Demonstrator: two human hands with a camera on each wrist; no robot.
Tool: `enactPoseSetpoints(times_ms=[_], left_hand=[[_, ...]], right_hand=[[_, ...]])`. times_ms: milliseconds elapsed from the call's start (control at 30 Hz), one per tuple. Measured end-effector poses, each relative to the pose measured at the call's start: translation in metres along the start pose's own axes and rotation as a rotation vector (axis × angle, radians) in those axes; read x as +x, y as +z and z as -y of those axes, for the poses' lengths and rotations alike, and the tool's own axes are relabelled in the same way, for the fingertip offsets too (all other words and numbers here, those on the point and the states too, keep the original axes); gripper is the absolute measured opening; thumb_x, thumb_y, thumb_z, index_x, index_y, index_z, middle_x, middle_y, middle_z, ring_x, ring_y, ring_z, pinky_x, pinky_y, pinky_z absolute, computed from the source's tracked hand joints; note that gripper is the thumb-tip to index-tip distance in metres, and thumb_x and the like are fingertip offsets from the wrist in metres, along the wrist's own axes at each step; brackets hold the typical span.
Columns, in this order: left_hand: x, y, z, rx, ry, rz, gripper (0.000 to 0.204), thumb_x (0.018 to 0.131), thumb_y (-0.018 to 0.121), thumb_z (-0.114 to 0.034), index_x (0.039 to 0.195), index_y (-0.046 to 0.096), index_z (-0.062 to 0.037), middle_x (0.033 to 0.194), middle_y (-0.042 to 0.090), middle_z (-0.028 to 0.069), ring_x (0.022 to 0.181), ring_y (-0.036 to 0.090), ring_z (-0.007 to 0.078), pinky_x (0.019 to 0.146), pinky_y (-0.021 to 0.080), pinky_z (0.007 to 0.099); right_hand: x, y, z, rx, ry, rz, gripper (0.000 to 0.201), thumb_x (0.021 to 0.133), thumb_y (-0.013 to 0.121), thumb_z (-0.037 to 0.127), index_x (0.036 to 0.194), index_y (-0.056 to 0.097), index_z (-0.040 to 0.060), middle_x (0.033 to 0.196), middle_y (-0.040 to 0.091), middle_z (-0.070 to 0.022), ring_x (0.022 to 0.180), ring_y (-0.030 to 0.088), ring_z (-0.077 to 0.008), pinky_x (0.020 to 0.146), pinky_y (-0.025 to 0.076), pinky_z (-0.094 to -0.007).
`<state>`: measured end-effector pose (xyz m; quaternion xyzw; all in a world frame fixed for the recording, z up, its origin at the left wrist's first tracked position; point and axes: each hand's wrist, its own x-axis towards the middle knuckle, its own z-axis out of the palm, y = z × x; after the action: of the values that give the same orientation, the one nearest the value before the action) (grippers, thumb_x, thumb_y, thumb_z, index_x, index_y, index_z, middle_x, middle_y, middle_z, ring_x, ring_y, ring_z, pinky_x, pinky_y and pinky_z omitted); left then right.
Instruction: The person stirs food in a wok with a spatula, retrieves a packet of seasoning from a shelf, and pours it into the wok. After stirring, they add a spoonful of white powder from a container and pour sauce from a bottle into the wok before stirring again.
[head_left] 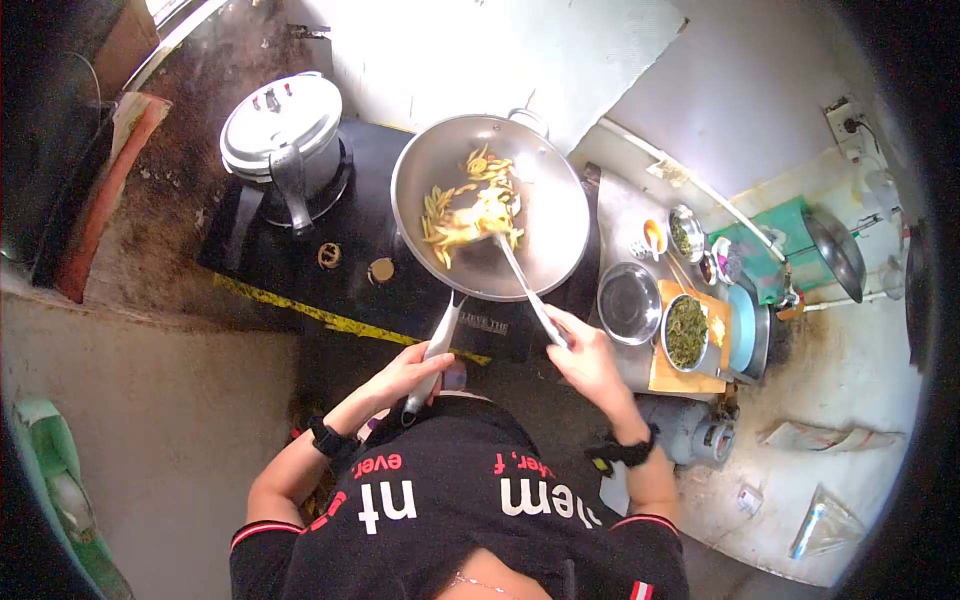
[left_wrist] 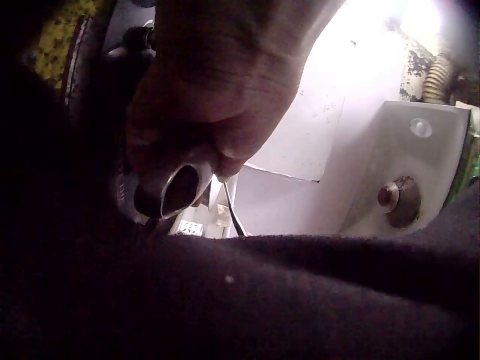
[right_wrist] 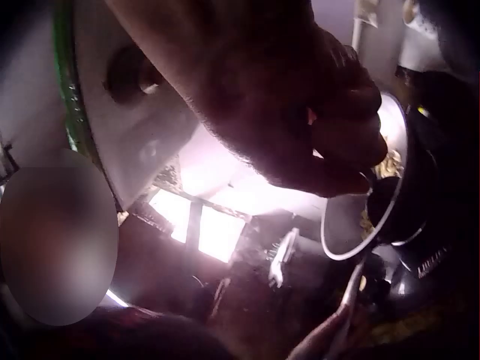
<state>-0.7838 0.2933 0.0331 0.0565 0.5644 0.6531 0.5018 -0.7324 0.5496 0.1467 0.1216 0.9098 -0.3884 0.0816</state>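
Note:
A steel wok sits on the black stove, with yellowish sliced food spread over its middle and left side. The left hand grips the wok's long handle; the left wrist view shows the handle's hollow end poking out of that hand. Fingers of the right hand are curled round the handle of a metal spatula, whose head lies in the food. In the right wrist view this hand is dark, in front of the wok's rim.
A pressure cooker stands on the stove's left side. Right of the wok are a steel bowl, a bowl of chopped greens on a wooden board, a blue dish and small bowls. A gas cylinder stands below the counter.

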Motion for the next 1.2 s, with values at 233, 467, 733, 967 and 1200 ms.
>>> enactPoseSetpoints(times_ms=[233,467,733,967,1200], left_hand=[[-0.002,0.001,-0.008,0.012,-0.048,0.014,0.028,0.091,0.051,-0.033,0.091,0.046,-0.0052,0.063,0.052,0.0005,0.054,0.052,0.0096,0.05,0.043,0.024],[-0.004,0.002,-0.011,0.021,-0.019,-0.003,0.027,0.091,0.051,-0.033,0.091,0.046,-0.0057,0.063,0.052,0.0006,0.053,0.051,0.0097,0.05,0.044,0.0243],[-0.002,0.002,-0.008,-0.003,-0.007,0.03,0.032,0.092,0.049,-0.035,0.097,0.046,-0.0041,0.058,0.052,0.0016,0.048,0.051,0.01,0.044,0.042,0.0239],[0.0,-0.003,-0.003,0.0,-0.046,0.027,0.031,0.092,0.049,-0.034,0.098,0.045,-0.004,0.061,0.053,0.0024,0.05,0.052,0.0105,0.046,0.043,0.0241],[0.001,-0.004,-0.003,-0.017,-0.04,0.056,0.034,0.091,0.05,-0.034,0.101,0.045,-0.0021,0.063,0.054,0.0036,0.051,0.053,0.0115,0.048,0.045,0.0249]], right_hand=[[0.085,0.04,-0.01,0.064,-0.213,-0.304,0.045,0.071,0.054,0.006,0.116,0.056,0.0049,0.082,0.064,-0.0162,0.068,0.062,-0.0246,0.065,0.049,-0.0322],[0.038,0.001,-0.01,-0.285,-0.203,-0.065,0.05,0.065,0.054,0.01,0.115,0.059,0.0151,0.076,0.061,-0.017,0.063,0.061,-0.0269,0.062,0.048,-0.0343],[0.12,0.01,-0.024,-0.488,-0.213,-0.17,0.023,0.068,0.053,0.011,0.09,0.059,0.0028,0.068,0.058,-0.0195,0.066,0.06,-0.0367,0.06,0.047,-0.0443],[0.113,0.049,-0.048,-0.615,-0.549,-0.665,0.025,0.071,0.052,0.01,0.094,0.059,0.0016,0.061,0.056,-0.0202,0.057,0.058,-0.0383,0.055,0.047,-0.0464],[0.013,-0.025,-0.031,0.242,-0.031,-0.081,0.05,0.069,0.056,0.001,0.119,0.053,0.0017,0.074,0.06,-0.0028,0.065,0.055,-0.0098,0.057,0.045,-0.0264]])
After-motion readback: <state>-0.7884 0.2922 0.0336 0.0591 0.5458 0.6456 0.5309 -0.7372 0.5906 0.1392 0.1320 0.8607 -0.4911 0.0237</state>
